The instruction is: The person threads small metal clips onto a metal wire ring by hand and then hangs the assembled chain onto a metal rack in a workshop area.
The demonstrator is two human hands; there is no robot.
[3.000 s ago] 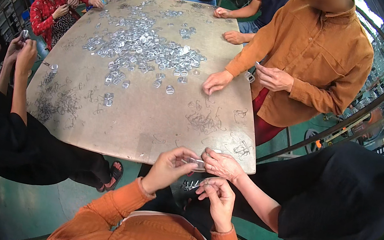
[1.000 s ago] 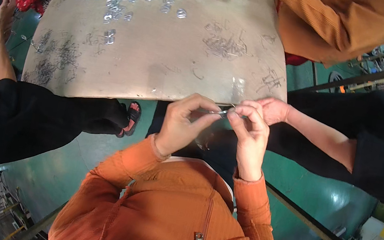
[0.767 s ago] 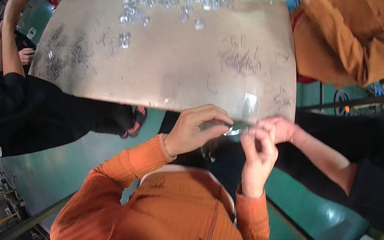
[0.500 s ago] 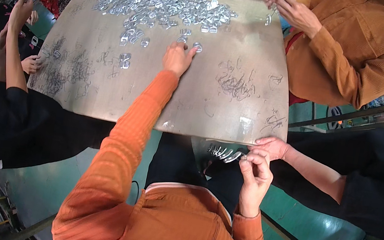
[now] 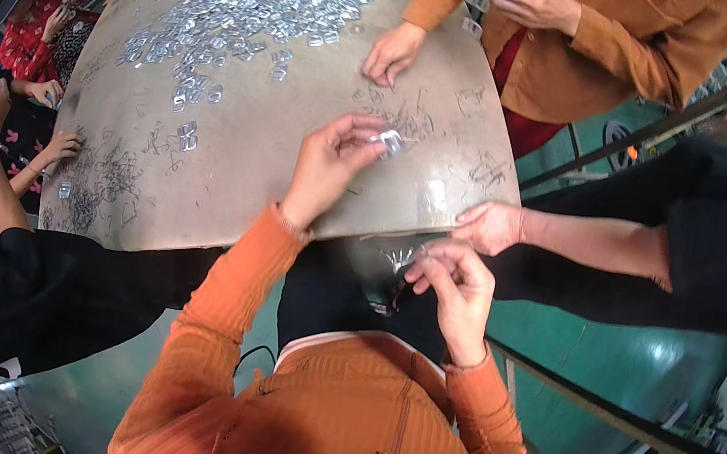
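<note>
The held metal piece (image 5: pixel 388 142) and the heaped metal pieces (image 5: pixel 245 16) are bright silver; the bench (image 5: pixel 256 158) is dull tan; the loose wires (image 5: pixel 86 207) are dark grey; the jacket (image 5: pixel 320 410) is rust orange with fine ribbing; a co-worker's shirt (image 5: pixel 596 79) is brownish orange; another's top (image 5: pixel 22 51) is red with pale flecks; the floor (image 5: pixel 619 353) is green.

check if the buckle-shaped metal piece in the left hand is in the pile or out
Out: the left hand holds the buckle-shaped metal piece well apart from the pile, which lies farther back on the table.

No readable text or signs.
</note>
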